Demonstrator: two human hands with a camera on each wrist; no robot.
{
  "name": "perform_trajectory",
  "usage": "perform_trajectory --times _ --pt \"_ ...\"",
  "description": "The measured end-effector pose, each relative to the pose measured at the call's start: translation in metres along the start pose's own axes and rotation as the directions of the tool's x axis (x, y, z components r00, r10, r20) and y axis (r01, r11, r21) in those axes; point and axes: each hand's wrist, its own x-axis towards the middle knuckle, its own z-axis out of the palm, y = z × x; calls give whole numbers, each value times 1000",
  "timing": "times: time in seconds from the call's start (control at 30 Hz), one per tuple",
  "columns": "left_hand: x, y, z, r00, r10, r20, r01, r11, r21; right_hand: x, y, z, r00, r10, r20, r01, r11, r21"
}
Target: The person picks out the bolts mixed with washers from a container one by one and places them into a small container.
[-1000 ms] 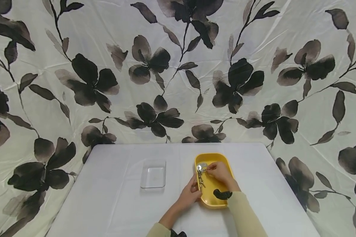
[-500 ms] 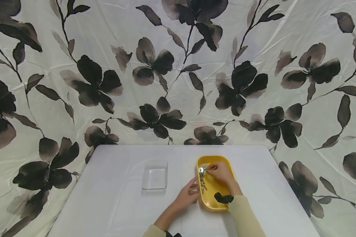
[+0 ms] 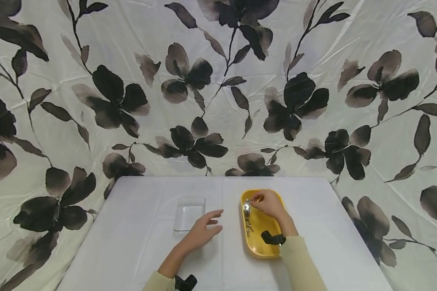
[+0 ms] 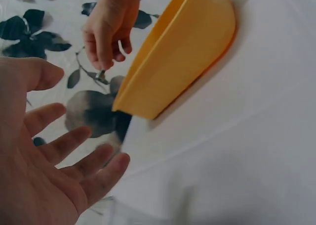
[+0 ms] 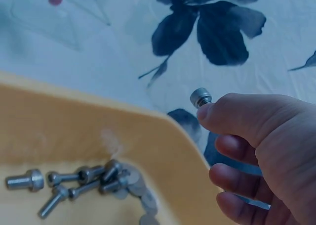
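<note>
The left hand [image 3: 202, 232] had moved from the yellow tray [image 3: 255, 241] toward the clear box [image 3: 182, 214], fingers spread and holding nothing. The right hand [image 3: 271, 205] pinched one bolt [image 5: 200, 96] above the tray's far end; a slack fingertip pinch could have dropped it among the loose bolts [image 5: 91, 174].

No lettering, number or sign can be read here.

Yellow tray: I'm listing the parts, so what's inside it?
The yellow tray holds several metal bolts and flat round discs. Some overlap, hiding parts of those beneath. In the head view, the right hand covers part of its floor, so anything beneath is hidden.
</note>
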Motion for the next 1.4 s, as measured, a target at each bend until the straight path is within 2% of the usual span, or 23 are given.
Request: perform_trajectory --times 0.17,0.3,0.4,0.57,0.73,0.93,1.07,1.13,1.3,1.4 --pt "-2 11 -28 998 61 18 -63 984 168 3 -9 -2 1000 -30 -8 30 999 18" --pt "-7 17 -49 999 48 -18 -42 968 249 4 -14 -2 999 -53 -11 54 998 22" --pt "-9 17 -64 998 12 -65 6 965 261 6 -19 -4 997 -73 -16 74 997 26" --pt "-14 7 -90 990 -38 -136 73 962 264 11 -33 -3 994 -109 -5 110 992 58" --pt "-19 -5 -114 985 -54 -163 96 960 265 15 -48 -1 988 -155 -14 155 984 84" --pt "-30 -23 -131 975 -66 -210 120 959 256 17 -59 9 989 -146 -8 146 986 83" --pt "-37 -39 -137 962 -126 -244 181 960 216 19 -62 19 986 -165 19 163 983 89" --pt "-39 -45 -139 952 -180 -246 221 963 153 20 -64 24 982 -184 28 181 979 97" --pt "-41 -58 -137 936 -300 -187 296 954 -49 24 -70 31 974 -227 5 226 970 95" --pt "-41 -66 -135 927 -335 -165 316 940 -131 27 -75 35 968 -252 18 249 965 85"
